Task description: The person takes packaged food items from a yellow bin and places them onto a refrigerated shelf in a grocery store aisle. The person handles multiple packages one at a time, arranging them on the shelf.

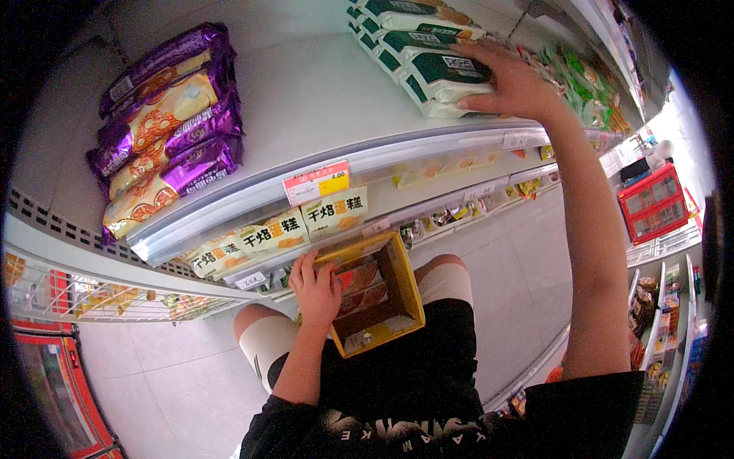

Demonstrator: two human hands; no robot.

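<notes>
A yellow cardboard box (414,298), open at the top, rests tilted on my lap, with several wrapped packets (361,285) inside. My left hand (316,292) holds its left wall, fingers over the rim. On the shelf (298,86), my right hand (510,86) reaches to a stack of green-and-white food packets (444,72). Its thumb and fingers straddle the end of the frontmost packet; whether they grip it is unclear. Purple snack packets (178,132) lie stacked at the left of the same shelf.
A price tag (317,182) hangs on the shelf's front edge. White cake packets (275,234) fill part of the lower shelf. More green bagged goods (590,86) lie right of my right hand. A red display case (654,203) and stocked racks (659,321) are at right, a red-framed cooler (63,390) at left.
</notes>
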